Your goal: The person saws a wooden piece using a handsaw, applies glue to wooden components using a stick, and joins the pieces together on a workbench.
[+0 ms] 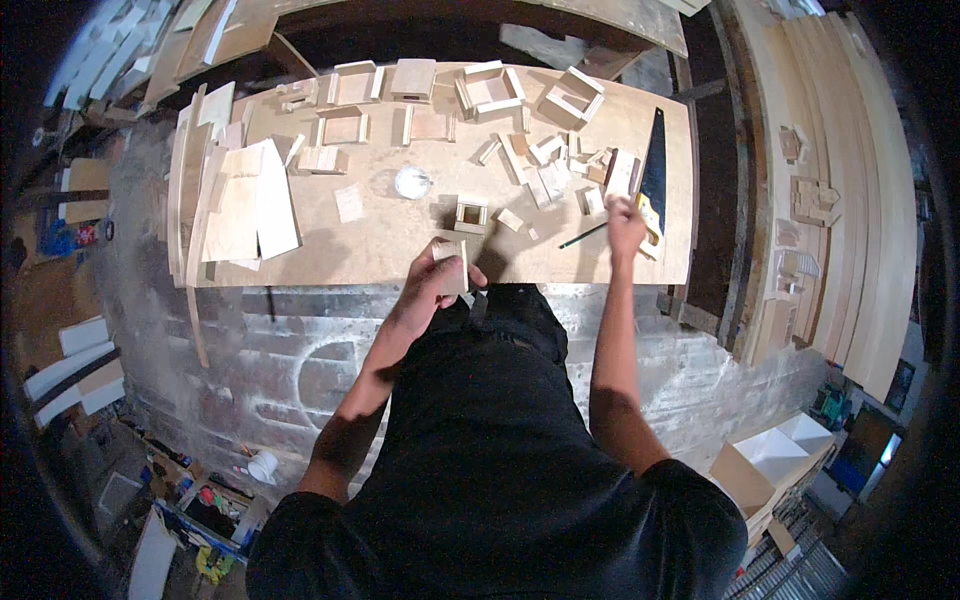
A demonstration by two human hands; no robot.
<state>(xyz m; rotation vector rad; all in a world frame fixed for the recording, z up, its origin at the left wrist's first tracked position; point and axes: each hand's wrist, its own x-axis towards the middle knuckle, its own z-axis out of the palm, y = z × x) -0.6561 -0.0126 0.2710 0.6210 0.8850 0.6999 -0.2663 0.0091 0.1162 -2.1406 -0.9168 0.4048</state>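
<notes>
Though blurry, right hand (627, 232) perhaps curled.

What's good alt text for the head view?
A person's left hand holds a small pale wooden piece at the near edge of a long pale wooden table. The blurred right hand is beside a yellow-handled, black-bladed handsaw; whether it grips anything is unclear. Small open pale wooden boxes sit toward the far edge.

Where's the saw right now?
In the head view, the saw lies near the right end of the wooden table, just to the right of the person's right hand, with its blade pointing away from the person.
</notes>
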